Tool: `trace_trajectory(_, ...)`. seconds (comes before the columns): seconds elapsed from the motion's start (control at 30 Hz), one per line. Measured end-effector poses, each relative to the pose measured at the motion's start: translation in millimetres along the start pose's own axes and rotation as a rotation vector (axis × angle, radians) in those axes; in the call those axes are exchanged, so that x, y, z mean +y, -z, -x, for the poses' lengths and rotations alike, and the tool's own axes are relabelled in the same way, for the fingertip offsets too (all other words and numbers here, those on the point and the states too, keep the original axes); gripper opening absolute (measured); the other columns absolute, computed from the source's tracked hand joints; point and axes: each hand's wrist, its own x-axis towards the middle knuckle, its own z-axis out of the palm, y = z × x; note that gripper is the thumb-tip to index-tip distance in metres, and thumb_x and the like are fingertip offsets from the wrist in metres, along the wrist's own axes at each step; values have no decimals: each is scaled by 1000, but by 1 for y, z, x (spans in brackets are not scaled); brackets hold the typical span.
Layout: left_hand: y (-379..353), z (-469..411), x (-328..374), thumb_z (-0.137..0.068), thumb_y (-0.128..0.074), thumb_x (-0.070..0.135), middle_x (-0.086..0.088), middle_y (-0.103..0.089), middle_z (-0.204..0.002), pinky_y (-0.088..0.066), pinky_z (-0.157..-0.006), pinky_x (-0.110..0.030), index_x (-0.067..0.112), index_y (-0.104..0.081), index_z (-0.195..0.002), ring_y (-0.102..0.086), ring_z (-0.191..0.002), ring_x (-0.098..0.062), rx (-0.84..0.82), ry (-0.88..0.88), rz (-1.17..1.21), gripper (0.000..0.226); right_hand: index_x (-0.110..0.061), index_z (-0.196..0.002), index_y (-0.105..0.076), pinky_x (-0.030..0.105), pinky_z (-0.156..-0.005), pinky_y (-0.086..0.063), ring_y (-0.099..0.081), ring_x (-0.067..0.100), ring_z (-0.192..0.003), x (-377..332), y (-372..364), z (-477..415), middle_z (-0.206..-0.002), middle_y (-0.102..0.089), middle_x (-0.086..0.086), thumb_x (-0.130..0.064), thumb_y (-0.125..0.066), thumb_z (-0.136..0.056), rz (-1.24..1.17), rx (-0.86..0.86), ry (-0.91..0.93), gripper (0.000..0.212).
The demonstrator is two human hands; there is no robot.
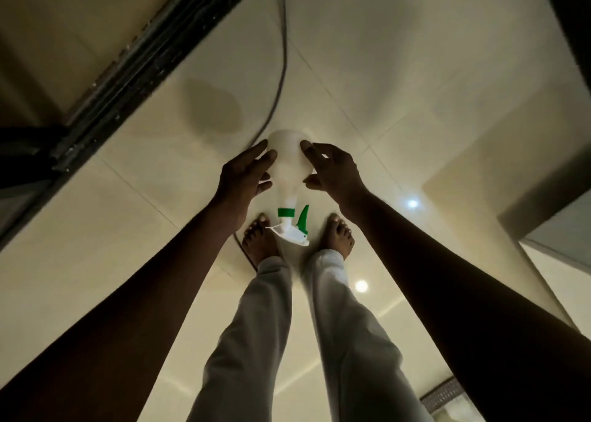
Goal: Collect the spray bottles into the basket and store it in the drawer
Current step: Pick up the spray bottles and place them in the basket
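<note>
A white spray bottle (pixel 289 157) with a green collar and green trigger is held above the tiled floor, its round body away from me and its spray head pointing back toward my bare feet. My left hand (pixel 244 173) holds the left side of the body, fingers along it and thumb tucked under. On the right side, my right hand (pixel 334 172) grips the body between forefinger and thumb. No basket or drawer is in view.
A dark sliding-door track (pixel 128 60) runs diagonally across the upper left. A thin dark cable (pixel 281 69) lies on the cream floor tiles and passes under the bottle. A furniture edge (pixel 543 204) juts in at right, and a floor drain grate (pixel 443 396) sits bottom right.
</note>
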Motion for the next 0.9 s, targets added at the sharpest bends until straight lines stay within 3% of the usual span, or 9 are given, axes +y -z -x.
trace_trajectory(0.07,-11,19,14,-99,-70,21,-6,-68,-139,-55,-106,-50,20,-61,-145,-67,-125,-29,-48,-11,-4,47,-15,-139,-66,42,-85,-67,-81,26,-83,-2,13,24,-95,-77,-1,-58,-68,-96,-82,17,3,61)
trace_trajectory(0.2,-42,53,37,-96,-74,28,-3,-72,-134,-58,-102,-54,23,-62,-145,-74,-116,-27,-147,-40,-146,50,-16,-137,-67,42,-84,-68,-82,26,-80,9,43,72,-99,-79,2,-58,-67,-96,-284,97,23,58)
trace_trajectory(0.3,-71,78,40,-95,-76,29,-2,-75,-124,-60,-98,-53,22,-64,-142,-77,-110,-28,-202,-45,-231,50,-24,-139,-67,43,-82,-68,-82,28,-80,30,65,104,-94,-81,1,-59,-69,-95,-406,179,39,57)
trace_trajectory(0.4,-99,108,34,-94,-77,31,-6,-73,-127,-61,-96,-53,22,-64,-141,-77,-109,-31,-253,-46,-326,50,-36,-129,-68,43,-82,-68,-82,30,-81,57,85,139,-88,-83,0,-58,-72,-93,-548,231,44,43)
trace_trajectory(0.57,-153,168,13,-92,-79,35,-6,-71,-134,-63,-93,-51,24,-66,-140,-77,-106,-30,-342,-42,-469,50,-30,-142,-64,40,-85,-68,-81,28,-84,104,125,210,-90,-83,-4,-58,-76,-89,-686,303,54,62)
trace_trajectory(0.9,-271,292,-87,-87,-83,37,-11,-71,-132,-63,-90,-54,18,-70,-134,-78,-103,-36,-478,-54,-688,52,-32,-146,-62,40,-91,-66,-81,30,-93,236,211,339,-105,-82,2,-52,-75,-93,-972,457,109,58)
